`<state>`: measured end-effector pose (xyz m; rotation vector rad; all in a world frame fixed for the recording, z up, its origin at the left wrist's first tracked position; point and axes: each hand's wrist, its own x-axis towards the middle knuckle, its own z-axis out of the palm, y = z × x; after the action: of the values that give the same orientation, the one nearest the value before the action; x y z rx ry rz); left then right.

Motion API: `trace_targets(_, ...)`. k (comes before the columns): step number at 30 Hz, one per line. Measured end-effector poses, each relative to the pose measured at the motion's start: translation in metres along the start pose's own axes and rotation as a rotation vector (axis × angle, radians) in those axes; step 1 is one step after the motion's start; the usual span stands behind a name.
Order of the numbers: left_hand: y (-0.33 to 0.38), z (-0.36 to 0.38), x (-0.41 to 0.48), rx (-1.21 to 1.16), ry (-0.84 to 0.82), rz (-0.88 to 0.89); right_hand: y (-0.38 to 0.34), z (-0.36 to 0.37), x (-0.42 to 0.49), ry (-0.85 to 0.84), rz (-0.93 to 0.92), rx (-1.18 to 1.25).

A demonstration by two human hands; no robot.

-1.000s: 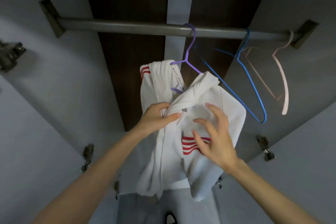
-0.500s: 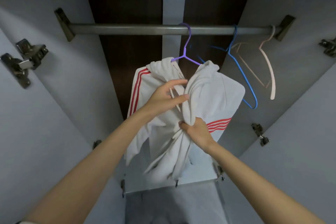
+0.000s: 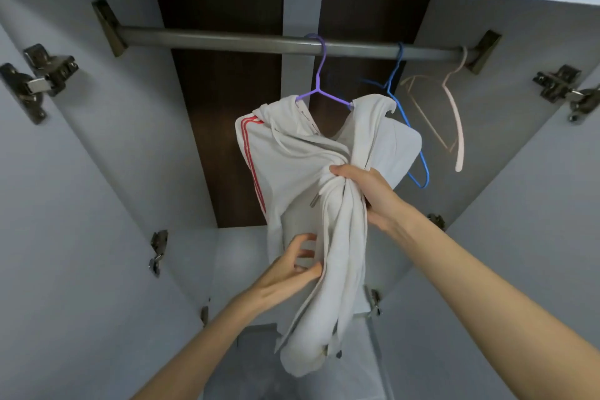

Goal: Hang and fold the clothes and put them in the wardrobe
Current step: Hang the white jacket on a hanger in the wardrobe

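Tho limp, white hoodie point(image 3: 285, 169) on thin purple hanger point(image 3: 318, 76).

Empty blue hanger point(image 3: 423, 169), pale pink hanger point(image 3: 458, 140) beside it, metal hinges point(image 3: 48, 75) at both sides, dark wood back panel point(image 3: 214, 0)

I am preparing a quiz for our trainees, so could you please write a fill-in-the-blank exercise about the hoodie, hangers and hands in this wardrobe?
The white hoodie hangs on a hanger coloured ____.
The rail carries ____ hangers in all.
On the fabric, the left hand sits ____ than the right hand.
The hoodie's stripes are ____.
Missing words: purple; three; lower; red.
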<state>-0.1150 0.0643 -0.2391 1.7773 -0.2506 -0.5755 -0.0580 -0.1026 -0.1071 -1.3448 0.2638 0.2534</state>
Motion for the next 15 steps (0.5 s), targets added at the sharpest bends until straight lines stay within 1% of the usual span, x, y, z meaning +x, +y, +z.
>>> trace_targets(2,-0.002,0.014,-0.011,-0.087,-0.024,0.017,-0.003,-0.007,-0.003,0.001,0.009,0.028)
trace_targets(4,-0.004,0.026,-0.023,-0.146,-0.003,0.047,-0.005,-0.011,-0.006,0.004,0.034,0.043)
trace_targets(8,-0.007,0.049,-0.041,-0.107,-0.005,0.071,-0.006,-0.018,-0.013,0.003,0.059,0.031)
trace_targets(10,-0.008,0.062,-0.047,-0.112,0.002,0.045,-0.005,-0.019,-0.018,-0.005,0.062,0.032)
trace_targets(12,-0.007,0.073,-0.049,-0.109,0.066,0.032,-0.004,-0.02,-0.024,-0.015,0.068,0.009)
trace_targets(15,-0.007,0.079,-0.052,-0.11,0.207,0.046,-0.007,-0.022,-0.034,-0.033,0.063,-0.06)
